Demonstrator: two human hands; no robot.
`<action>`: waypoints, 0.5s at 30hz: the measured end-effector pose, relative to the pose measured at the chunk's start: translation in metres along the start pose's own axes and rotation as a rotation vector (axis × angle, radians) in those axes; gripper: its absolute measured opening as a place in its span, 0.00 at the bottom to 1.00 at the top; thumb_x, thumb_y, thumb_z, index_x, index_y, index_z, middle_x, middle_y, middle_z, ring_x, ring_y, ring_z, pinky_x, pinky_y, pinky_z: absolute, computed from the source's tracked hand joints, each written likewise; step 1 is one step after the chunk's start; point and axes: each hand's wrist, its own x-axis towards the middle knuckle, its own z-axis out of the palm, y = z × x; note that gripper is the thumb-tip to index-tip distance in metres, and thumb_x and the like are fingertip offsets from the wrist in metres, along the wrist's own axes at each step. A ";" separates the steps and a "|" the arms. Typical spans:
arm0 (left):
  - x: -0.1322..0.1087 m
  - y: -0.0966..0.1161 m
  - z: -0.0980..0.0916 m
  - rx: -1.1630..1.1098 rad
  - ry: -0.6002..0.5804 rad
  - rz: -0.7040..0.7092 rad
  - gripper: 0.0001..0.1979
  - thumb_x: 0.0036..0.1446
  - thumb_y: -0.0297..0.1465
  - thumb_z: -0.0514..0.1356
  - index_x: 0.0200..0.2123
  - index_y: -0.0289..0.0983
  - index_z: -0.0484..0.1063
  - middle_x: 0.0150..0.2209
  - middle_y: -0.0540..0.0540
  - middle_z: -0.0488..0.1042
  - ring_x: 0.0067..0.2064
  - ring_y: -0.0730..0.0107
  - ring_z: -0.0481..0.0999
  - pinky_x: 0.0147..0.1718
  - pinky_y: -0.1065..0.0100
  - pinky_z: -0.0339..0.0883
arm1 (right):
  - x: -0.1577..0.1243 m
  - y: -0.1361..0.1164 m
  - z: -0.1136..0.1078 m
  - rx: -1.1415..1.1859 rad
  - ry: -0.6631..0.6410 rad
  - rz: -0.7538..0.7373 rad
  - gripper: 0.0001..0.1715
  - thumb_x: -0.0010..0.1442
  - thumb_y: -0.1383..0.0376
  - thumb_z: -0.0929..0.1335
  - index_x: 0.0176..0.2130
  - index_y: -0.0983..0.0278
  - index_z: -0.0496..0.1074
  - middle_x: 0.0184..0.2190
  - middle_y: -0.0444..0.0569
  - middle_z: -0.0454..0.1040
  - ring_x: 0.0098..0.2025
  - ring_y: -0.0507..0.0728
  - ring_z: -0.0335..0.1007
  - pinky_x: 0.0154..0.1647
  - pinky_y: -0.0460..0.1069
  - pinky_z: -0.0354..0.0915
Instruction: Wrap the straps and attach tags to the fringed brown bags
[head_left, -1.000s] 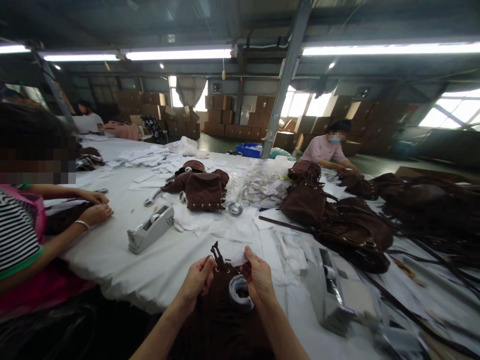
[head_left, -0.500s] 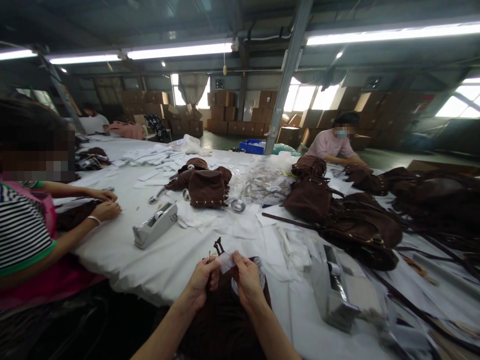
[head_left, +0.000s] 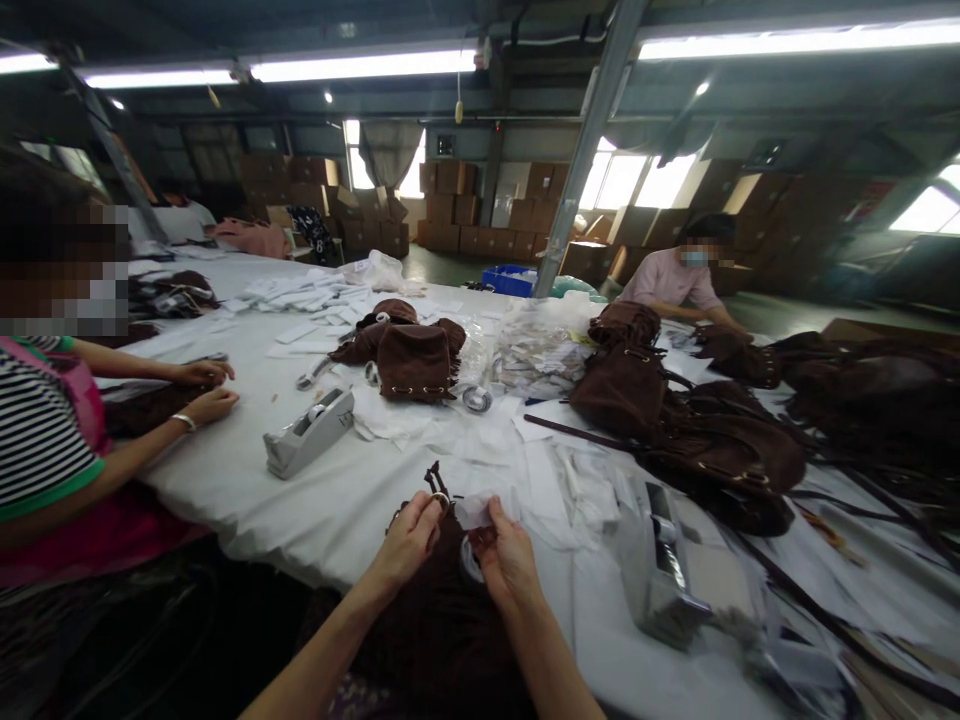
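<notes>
A dark brown fringed bag (head_left: 442, 620) lies over my lap at the table's near edge. My left hand (head_left: 412, 535) is closed at its top, pinching a small metal ring (head_left: 439, 497) beside the dark cord ends (head_left: 433, 474). Between thumb and fingers, my right hand (head_left: 511, 555) grips a small piece of white paper (head_left: 474, 511), held just right of the ring. Partly covered by my right fingers is a roll of tape (head_left: 471, 560) against the bag.
A grey tape dispenser (head_left: 311, 435) stands ahead on the left, another (head_left: 667, 570) at right. Brown bags (head_left: 416, 360) and papers cover the white table (head_left: 247, 490). One person (head_left: 45, 430) works at left, another (head_left: 671, 280) across the table.
My left hand has moved off the white paper and now pinches the ring. The paper has shifted right with my right hand, and the tape roll shows more under it.
</notes>
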 end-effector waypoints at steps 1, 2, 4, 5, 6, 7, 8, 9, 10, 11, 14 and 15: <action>0.000 0.001 -0.001 -0.010 -0.031 0.018 0.18 0.55 0.48 0.55 0.31 0.38 0.61 0.18 0.60 0.55 0.16 0.82 0.51 0.13 0.77 0.43 | 0.001 0.000 0.000 0.008 0.001 0.012 0.16 0.44 0.63 0.78 0.30 0.64 0.70 0.23 0.40 0.76 0.22 0.49 0.70 0.23 0.44 0.68; -0.001 0.002 -0.002 -0.012 -0.061 0.030 0.18 0.55 0.47 0.56 0.30 0.38 0.61 0.18 0.60 0.54 0.16 0.82 0.51 0.13 0.77 0.43 | 0.001 -0.001 0.000 0.011 -0.002 0.025 0.16 0.45 0.63 0.77 0.30 0.64 0.69 0.23 0.40 0.76 0.22 0.49 0.70 0.24 0.44 0.68; -0.001 0.004 -0.003 0.015 -0.103 0.042 0.17 0.55 0.46 0.57 0.29 0.37 0.63 0.16 0.59 0.55 0.16 0.82 0.52 0.13 0.77 0.43 | 0.002 -0.001 0.000 0.009 -0.015 0.049 0.15 0.46 0.63 0.77 0.31 0.64 0.69 0.23 0.41 0.76 0.22 0.50 0.71 0.24 0.45 0.69; -0.001 0.004 -0.004 0.037 -0.116 0.045 0.17 0.55 0.45 0.57 0.28 0.36 0.64 0.16 0.59 0.56 0.16 0.82 0.52 0.14 0.77 0.43 | 0.003 -0.001 0.000 0.007 -0.025 0.057 0.15 0.46 0.63 0.77 0.31 0.64 0.70 0.24 0.41 0.76 0.23 0.50 0.71 0.25 0.45 0.69; -0.002 0.005 -0.005 0.056 -0.122 0.047 0.17 0.55 0.44 0.57 0.27 0.35 0.65 0.15 0.58 0.57 0.16 0.81 0.53 0.14 0.76 0.44 | 0.003 -0.001 0.000 0.002 -0.037 0.063 0.15 0.47 0.63 0.77 0.31 0.64 0.70 0.24 0.42 0.77 0.23 0.50 0.72 0.25 0.45 0.69; -0.002 0.005 -0.005 0.071 -0.123 0.050 0.17 0.55 0.44 0.57 0.26 0.35 0.65 0.15 0.57 0.58 0.16 0.81 0.53 0.14 0.76 0.44 | 0.003 -0.001 0.000 -0.006 -0.051 0.068 0.15 0.47 0.63 0.77 0.31 0.64 0.70 0.25 0.42 0.77 0.24 0.51 0.72 0.26 0.45 0.70; -0.002 0.006 -0.005 0.083 -0.120 0.050 0.17 0.55 0.44 0.57 0.26 0.34 0.66 0.15 0.56 0.59 0.16 0.81 0.53 0.14 0.76 0.45 | 0.003 -0.001 0.000 -0.015 -0.066 0.069 0.15 0.47 0.62 0.77 0.31 0.64 0.70 0.25 0.43 0.77 0.25 0.51 0.73 0.26 0.45 0.70; -0.002 0.006 -0.005 0.094 -0.115 0.047 0.18 0.55 0.44 0.58 0.25 0.34 0.66 0.15 0.56 0.60 0.16 0.81 0.54 0.14 0.76 0.45 | 0.003 -0.001 0.000 -0.027 -0.083 0.068 0.16 0.47 0.62 0.77 0.31 0.64 0.70 0.25 0.43 0.77 0.25 0.51 0.73 0.26 0.45 0.70; -0.001 0.006 -0.006 0.104 -0.109 0.042 0.18 0.54 0.44 0.58 0.24 0.34 0.66 0.15 0.56 0.60 0.16 0.81 0.54 0.14 0.76 0.45 | 0.002 -0.001 0.000 -0.038 -0.100 0.065 0.16 0.47 0.61 0.77 0.31 0.65 0.70 0.25 0.43 0.77 0.25 0.51 0.73 0.26 0.45 0.70; -0.001 0.006 -0.006 0.115 -0.102 0.039 0.18 0.54 0.44 0.58 0.24 0.34 0.66 0.15 0.56 0.60 0.16 0.81 0.54 0.14 0.75 0.46 | 0.002 -0.001 0.000 -0.049 -0.117 0.063 0.16 0.47 0.61 0.77 0.31 0.65 0.70 0.25 0.43 0.77 0.25 0.51 0.72 0.26 0.45 0.70; 0.002 0.007 -0.007 0.174 -0.093 0.029 0.19 0.54 0.45 0.57 0.22 0.35 0.66 0.14 0.55 0.61 0.15 0.80 0.55 0.14 0.75 0.47 | 0.002 0.000 0.001 -0.075 -0.146 0.054 0.17 0.46 0.59 0.77 0.30 0.65 0.71 0.24 0.42 0.77 0.23 0.50 0.71 0.25 0.44 0.69; 0.002 0.007 -0.008 0.205 -0.095 0.030 0.19 0.54 0.45 0.57 0.22 0.35 0.66 0.14 0.55 0.62 0.15 0.80 0.55 0.14 0.75 0.48 | 0.002 0.000 0.002 -0.083 -0.152 0.050 0.18 0.45 0.59 0.77 0.30 0.65 0.71 0.24 0.42 0.77 0.24 0.50 0.71 0.25 0.44 0.69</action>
